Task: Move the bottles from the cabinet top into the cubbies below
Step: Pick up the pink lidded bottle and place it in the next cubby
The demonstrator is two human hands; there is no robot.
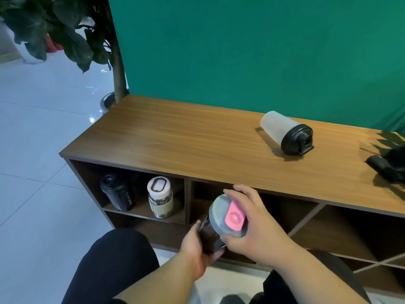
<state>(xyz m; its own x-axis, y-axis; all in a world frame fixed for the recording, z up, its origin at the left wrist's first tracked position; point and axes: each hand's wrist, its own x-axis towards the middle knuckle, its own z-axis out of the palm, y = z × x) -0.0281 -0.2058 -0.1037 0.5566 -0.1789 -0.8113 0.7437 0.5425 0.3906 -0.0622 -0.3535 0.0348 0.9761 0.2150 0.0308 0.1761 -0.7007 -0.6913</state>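
Observation:
I hold a dark bottle with a grey lid and pink flip cap (221,218) in front of the middle cubby (274,207). My left hand (197,249) grips its body from below. My right hand (252,224) wraps around the lid. A frosted white bottle with a black lid (282,130) lies on its side on the wooden cabinet top (175,137). In the left cubby (92,183) stand a black bottle (118,191) and a glass bottle with a white lid (160,197).
A black object (390,165) lies at the cabinet top's right edge. A potted plant (118,69) stands behind the cabinet's left end, before a green backdrop. Cubbies with diagonal dividers (306,220) are on the right. My dark-clothed knee (114,260) is near the cabinet.

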